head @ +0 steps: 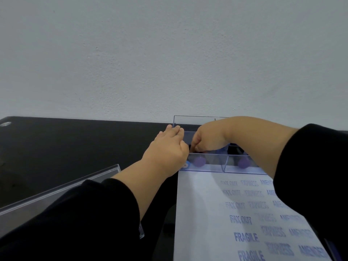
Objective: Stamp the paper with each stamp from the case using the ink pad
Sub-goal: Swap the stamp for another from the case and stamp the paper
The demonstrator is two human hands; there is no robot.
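A clear plastic stamp case (216, 167) with several compartments stands at the far edge of the black table. Two purple stamp knobs (199, 161) (243, 163) show through its front wall. My left hand (169, 147) rests against the case's left side, fingers fairly straight along the wall. My right hand (209, 138) reaches down into a back-left compartment with curled fingers; what they hold is hidden. The white paper (203, 213) lies in front of the case, printed with blue words such as FAX OUT, EXPRESS and FRAGILE. The ink pad is not in sight.
A clear plastic lid (56, 187) lies on the black table (75, 144) at the left, partly under my left sleeve. A pale wall rises right behind the table. A small round shiny spot (5, 124) sits at the table's far left corner.
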